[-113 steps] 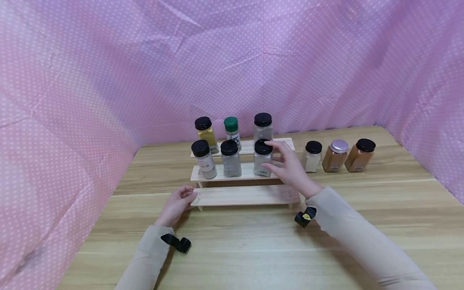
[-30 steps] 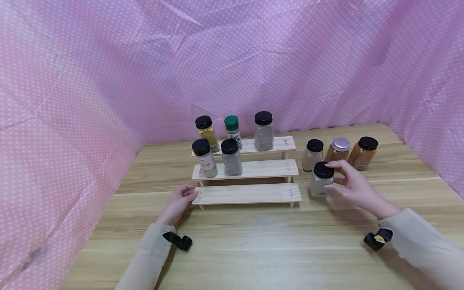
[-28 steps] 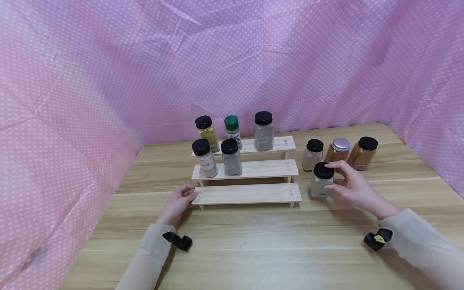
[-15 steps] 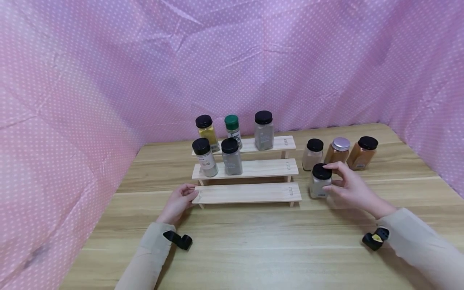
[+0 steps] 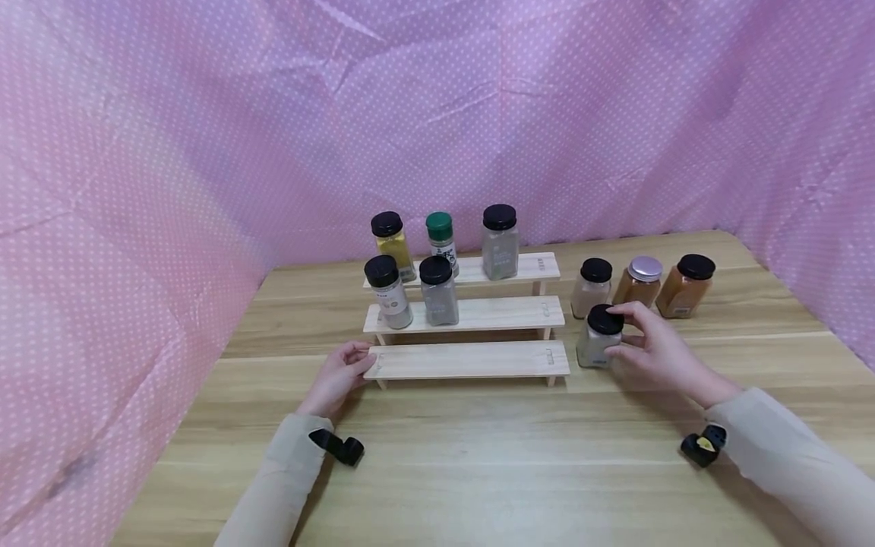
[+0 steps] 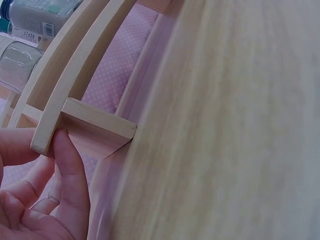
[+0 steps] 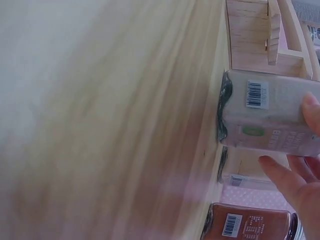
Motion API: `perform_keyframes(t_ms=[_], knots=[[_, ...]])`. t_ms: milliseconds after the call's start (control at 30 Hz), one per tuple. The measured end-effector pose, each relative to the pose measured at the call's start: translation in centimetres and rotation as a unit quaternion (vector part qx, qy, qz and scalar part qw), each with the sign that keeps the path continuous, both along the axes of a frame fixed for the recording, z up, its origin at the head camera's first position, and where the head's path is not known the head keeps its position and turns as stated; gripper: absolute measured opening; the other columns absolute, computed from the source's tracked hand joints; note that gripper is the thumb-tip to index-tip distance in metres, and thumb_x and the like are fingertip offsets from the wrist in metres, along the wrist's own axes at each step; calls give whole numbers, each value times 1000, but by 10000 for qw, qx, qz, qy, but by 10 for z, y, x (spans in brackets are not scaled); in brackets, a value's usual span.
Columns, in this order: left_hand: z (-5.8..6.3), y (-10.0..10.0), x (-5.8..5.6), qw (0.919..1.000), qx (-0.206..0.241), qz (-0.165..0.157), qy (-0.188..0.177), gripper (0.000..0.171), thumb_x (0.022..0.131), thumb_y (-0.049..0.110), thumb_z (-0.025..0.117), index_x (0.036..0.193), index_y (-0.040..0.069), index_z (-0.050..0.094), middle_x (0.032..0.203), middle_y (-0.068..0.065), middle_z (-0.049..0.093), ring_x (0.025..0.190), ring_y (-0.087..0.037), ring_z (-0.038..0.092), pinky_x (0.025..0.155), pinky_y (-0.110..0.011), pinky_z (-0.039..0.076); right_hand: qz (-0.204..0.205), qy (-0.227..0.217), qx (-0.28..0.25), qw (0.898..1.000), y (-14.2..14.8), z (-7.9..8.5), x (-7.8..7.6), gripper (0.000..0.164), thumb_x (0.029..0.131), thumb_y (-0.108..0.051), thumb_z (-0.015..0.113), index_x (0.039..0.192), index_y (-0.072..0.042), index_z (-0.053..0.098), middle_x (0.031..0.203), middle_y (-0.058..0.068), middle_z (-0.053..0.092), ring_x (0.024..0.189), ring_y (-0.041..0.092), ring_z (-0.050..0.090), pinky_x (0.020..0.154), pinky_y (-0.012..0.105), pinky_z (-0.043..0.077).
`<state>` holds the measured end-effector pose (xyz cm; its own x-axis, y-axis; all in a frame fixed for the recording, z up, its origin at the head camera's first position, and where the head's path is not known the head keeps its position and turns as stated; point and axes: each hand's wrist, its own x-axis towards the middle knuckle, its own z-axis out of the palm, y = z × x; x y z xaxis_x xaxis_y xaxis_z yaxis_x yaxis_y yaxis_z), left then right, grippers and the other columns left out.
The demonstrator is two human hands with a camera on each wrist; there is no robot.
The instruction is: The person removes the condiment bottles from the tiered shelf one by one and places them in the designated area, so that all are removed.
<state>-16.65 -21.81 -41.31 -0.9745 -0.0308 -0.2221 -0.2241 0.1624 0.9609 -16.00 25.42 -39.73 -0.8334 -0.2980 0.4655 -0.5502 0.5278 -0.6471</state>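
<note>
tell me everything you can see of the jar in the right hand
The jar is clear and squarish, glass or plastic, with a round black lid on and pale contents. Its side carries a barcode and a small green mark. It is roughly upright, right of the front shelf, its base at the tabletop, though actual contact is unclear. The right hand holds it.

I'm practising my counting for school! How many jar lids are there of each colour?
Black lids: 7
Green lid: 1
Silvery-lilac lid: 1
Total: 9 lids
</note>
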Motion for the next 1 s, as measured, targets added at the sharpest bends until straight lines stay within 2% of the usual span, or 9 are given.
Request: perform_keyframes(t_ms=[133, 200, 367, 467, 633, 767, 867, 1000], knots=[[1, 0, -1, 10000, -61, 3, 35, 22, 94, 3, 55, 113, -7, 50, 83, 4, 60, 74, -5, 57, 64, -19, 50, -58, 48, 55, 10000, 0, 1, -2, 58, 66, 17, 75, 117, 8, 47, 115, 23, 51, 104, -13, 38, 78, 14, 51], [1, 0, -2, 10000, -92, 9, 32, 22, 94, 3, 55, 113, -6, 50, 83, 4, 60, 74, -5, 57, 64, -19, 50, -43, 77, 77, 9999, 1, 2, -2, 59, 66, 17, 75, 118, 9, 47, 115, 25, 51, 104, -13, 38, 78, 13, 51], [1, 1, -2, 9999, -130, 21, -10, 22, 93, 4, 56, 113, -5, 51, 84, 4, 60, 74, -5, 57, 64, -19, 50, -24, 181, 343, 9992, 2, 4, 0, 59, 68, 15, 74, 120, 9, 46, 116, 25, 51, 106, -19, 33, 80, 1, 42], [1, 0, -1, 9999, -157, 15, -55, 22, 94, 4, 55, 113, -5, 51, 84, 3, 60, 74, -5, 57, 64, -20, 49, 14, 202, 436, 9988, 2, 4, 1, 60, 70, 13, 75, 122, 8, 47, 116, 24, 51, 106, -21, 33, 81, 1, 41], [0, -1, 0, 9999, -130, -4, -77, 22, 94, 3, 54, 114, -6, 49, 85, 3, 59, 74, -5, 56, 65, -19, 50, 108, 240, 355, 9990, 2, 4, 2, 65, 68, 12, 76, 125, 8, 45, 119, 24, 50, 109, -21, 33, 83, 2, 40], [0, -1, -1, 9999, -98, 1, 27, 22, 94, 3, 54, 114, -7, 49, 86, 2, 59, 75, -5, 57, 65, -19, 50, 62, 473, 90, 9988, 3, 8, 0, 70, 63, 16, 78, 124, 10, 45, 116, 24, 52, 108, -19, 37, 88, 1, 36], [1, -2, 0, 9998, -183, -60, 39, 23, 94, 3, 55, 113, -7, 49, 86, 2, 59, 75, -6, 56, 65, -20, 50, -54, 649, -86, 9978, 3, 14, -1, 71, 59, 18, 78, 122, 11, 47, 113, 11, 54, 106, -18, 41, 90, -1, 34], [2, -2, 0, 9999, -115, -62, -9, 20, 93, 2, 55, 112, -5, 50, 86, 2, 57, 75, -6, 56, 65, -20, 50, -237, 818, -204, 9962, 4, 24, -3, 71, 58, 19, 78, 121, 10, 49, 116, -20, 47, 107, -16, 42, 90, -2, 32]])
